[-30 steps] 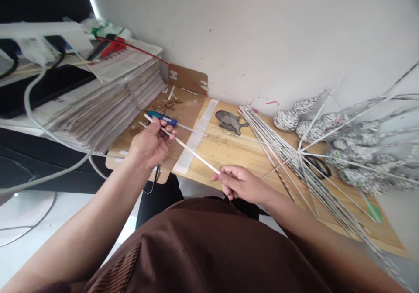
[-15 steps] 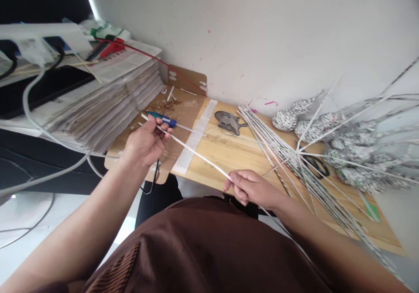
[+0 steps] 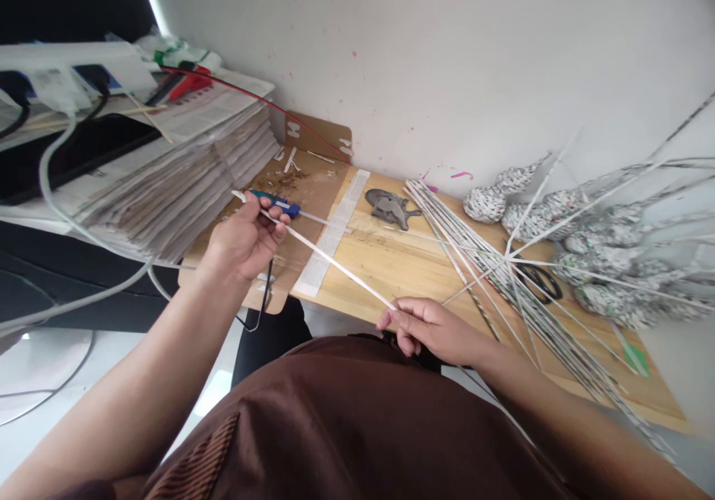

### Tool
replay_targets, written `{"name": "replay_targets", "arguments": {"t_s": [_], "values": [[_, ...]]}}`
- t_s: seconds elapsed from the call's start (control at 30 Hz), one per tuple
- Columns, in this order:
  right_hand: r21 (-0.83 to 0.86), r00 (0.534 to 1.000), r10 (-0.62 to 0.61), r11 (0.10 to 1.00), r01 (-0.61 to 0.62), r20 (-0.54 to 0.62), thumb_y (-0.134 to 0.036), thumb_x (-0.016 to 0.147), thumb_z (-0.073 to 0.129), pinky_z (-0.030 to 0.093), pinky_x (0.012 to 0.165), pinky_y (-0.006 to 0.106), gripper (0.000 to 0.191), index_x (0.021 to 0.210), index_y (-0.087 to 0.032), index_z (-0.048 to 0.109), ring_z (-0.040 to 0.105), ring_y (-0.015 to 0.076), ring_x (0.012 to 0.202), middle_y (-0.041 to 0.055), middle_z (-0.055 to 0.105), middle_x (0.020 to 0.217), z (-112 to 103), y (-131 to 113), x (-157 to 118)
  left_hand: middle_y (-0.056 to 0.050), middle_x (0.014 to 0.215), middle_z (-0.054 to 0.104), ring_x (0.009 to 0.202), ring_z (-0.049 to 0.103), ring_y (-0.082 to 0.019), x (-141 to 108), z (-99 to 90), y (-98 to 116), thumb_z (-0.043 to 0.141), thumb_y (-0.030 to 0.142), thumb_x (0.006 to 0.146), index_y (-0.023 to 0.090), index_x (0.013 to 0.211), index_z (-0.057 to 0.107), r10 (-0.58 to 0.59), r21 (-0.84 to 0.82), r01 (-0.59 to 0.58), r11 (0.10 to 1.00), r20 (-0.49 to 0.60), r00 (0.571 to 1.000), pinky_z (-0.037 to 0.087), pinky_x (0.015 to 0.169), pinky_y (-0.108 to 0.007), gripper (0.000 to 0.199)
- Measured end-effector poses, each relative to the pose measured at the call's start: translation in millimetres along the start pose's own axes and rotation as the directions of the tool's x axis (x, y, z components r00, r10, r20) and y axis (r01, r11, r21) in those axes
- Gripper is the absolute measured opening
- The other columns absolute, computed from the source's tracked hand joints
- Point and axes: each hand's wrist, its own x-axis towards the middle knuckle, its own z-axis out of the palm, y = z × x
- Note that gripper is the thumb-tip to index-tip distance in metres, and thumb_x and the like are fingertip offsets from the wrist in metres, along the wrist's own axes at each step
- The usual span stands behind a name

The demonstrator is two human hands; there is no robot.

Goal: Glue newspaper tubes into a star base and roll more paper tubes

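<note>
A thin white rolled-paper tube [image 3: 335,264] stretches between my two hands over the table's front edge. Near its far end, my left hand [image 3: 249,237] pinches it between thumb and fingers, and a flattened, flared tip sticks out past the thumb. My right hand [image 3: 427,326] is closed around the other part of the tube, thumb on top; a further length appears beyond the wrist. Just behind my left fingers lies a blue and teal glue gun [image 3: 287,206] with a glue stick out of its back. A grey cloth-like lump [image 3: 391,208] rests on the wood beyond.
A tall newspaper stack [image 3: 190,179] stands at left, with a power strip [image 3: 106,71] and cables. Long paper tubes [image 3: 469,254] lie at right under a star of crossed tubes [image 3: 509,258]. Black scissors [image 3: 539,282] and several woven paper gourds [image 3: 485,203] are beside them.
My left hand has shifted slightly left along with the tube's end, whose tip now looks flared. The fingers of my right hand have changed their hold a little, and the tube looks straighter.
</note>
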Motion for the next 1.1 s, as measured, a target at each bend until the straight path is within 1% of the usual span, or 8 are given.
{"name": "replay_targets", "arguments": {"t_s": [0.1,0.2,0.3,0.37,0.53,0.7,0.93,1.1], "values": [[0.058,0.999,0.002,0.998,-0.005,0.053,-0.054,0.096,0.039,0.041,0.054,0.024,0.048,0.087,-0.013,0.063,0.047,0.0097,0.045,-0.0032,0.051,0.048,0.0,-0.4,-0.6,0.000,0.059,0.050,0.054,0.056,-0.009,-0.4,-0.2,-0.3,0.031,0.030,0.099,0.015,0.075,0.048,-0.003,0.004,0.003,1.000,-0.007,1.000,0.047,0.046,-0.014,0.033],[0.159,0.996,0.011,0.987,-0.025,0.092,-0.057,0.096,0.030,0.041,0.051,0.026,0.055,0.091,-0.013,0.063,0.050,0.0124,0.044,-0.0019,0.052,0.047,1.7,-0.5,-0.3,0.000,0.059,0.050,0.054,0.056,-0.009,-0.3,-1.5,0.0,0.031,0.030,0.099,0.014,0.075,0.048,-0.011,0.001,0.011,1.000,-0.004,1.000,0.046,0.046,-0.014,0.033],[-0.070,0.987,-0.068,0.996,0.058,-0.143,-0.054,0.092,0.046,0.042,0.057,0.024,0.042,0.094,-0.015,0.063,0.056,0.0127,0.058,0.0005,0.059,0.062,4.9,-0.7,0.1,0.000,0.059,0.050,0.054,0.057,-0.010,-0.4,-2.4,0.3,0.031,0.030,0.099,0.014,0.075,0.048,-0.007,-0.003,0.007,1.000,-0.006,1.000,0.047,0.046,-0.015,0.033],[-0.185,0.969,-0.120,0.979,0.080,-0.218,-0.050,0.093,0.049,0.042,0.061,0.024,0.037,0.088,-0.016,0.063,0.055,0.0116,0.059,-0.0008,0.057,0.061,6.4,-0.5,0.4,0.000,0.059,0.050,0.053,0.057,-0.010,-1.0,-2.0,0.2,0.032,0.029,0.099,0.015,0.074,0.048,-0.008,-0.005,0.008,1.000,-0.015,1.000,0.046,0.045,-0.015,0.033],[-0.060,0.999,0.022,0.998,-0.023,-0.027,-0.055,0.095,0.038,0.040,0.051,0.022,0.047,0.095,-0.015,0.062,0.050,0.0105,0.051,-0.0014,0.054,0.058,8.7,-1.4,4.7,0.000,0.058,0.051,0.052,0.056,-0.009,-3.5,1.0,-2.0,0.032,0.029,0.099,0.015,0.072,0.049,-0.017,0.014,0.017,1.000,-0.030,0.999,0.045,0.044,-0.014,0.035],[-0.145,0.990,-0.083,0.987,0.066,-0.116,-0.051,0.093,0.047,0.043,0.057,0.022,0.040,0.087,-0.016,0.064,0.053,0.0096,0.054,-0.0016,0.056,0.058,12.3,-7.9,12.0,-0.001,0.057,0.052,0.053,0.058,-0.010,-5.0,1.2,-4.2,0.033,0.028,0.098,0.015,0.071,0.051,-0.016,0.029,0.018,0.999,-0.053,0.998,0.046,0.043,-0.015,0.035],[0.181,0.997,0.046,0.982,-0.056,0.061,-0.052,0.092,0.049,0.039,0.047,0.021,0.041,0.092,-0.014,0.064,0.055,0.0101,0.049,-0.0015,0.057,0.056,12.8,-10.6,17.1,-0.001,0.058,0.052,0.053,0.058,-0.010,-2.9,-4.1,-7.8,0.032,0.027,0.099,0.014,0.073,0.051,-0.026,0.041,0.027,0.999,-0.037,0.999,0.046,0.043,-0.015,0.035],[0.169,0.999,0.025,0.985,-0.032,0.042,-0.049,0.089,0.055,0.037,0.048,0.020,0.039,0.082,-0.013,0.065,0.055,0.0092,0.050,-0.0009,0.058,0.056,11.1,-8.6,18.4,-0.001,0.058,0.051,0.052,0.057,-0.010,-3.0,-2.4,-11.0,0.031,0.029,0.099,0.014,0.073,0.051,-0.061,0.056,0.062,0.997,-0.018,0.998,0.046,0.043,-0.015,0.036]]}}
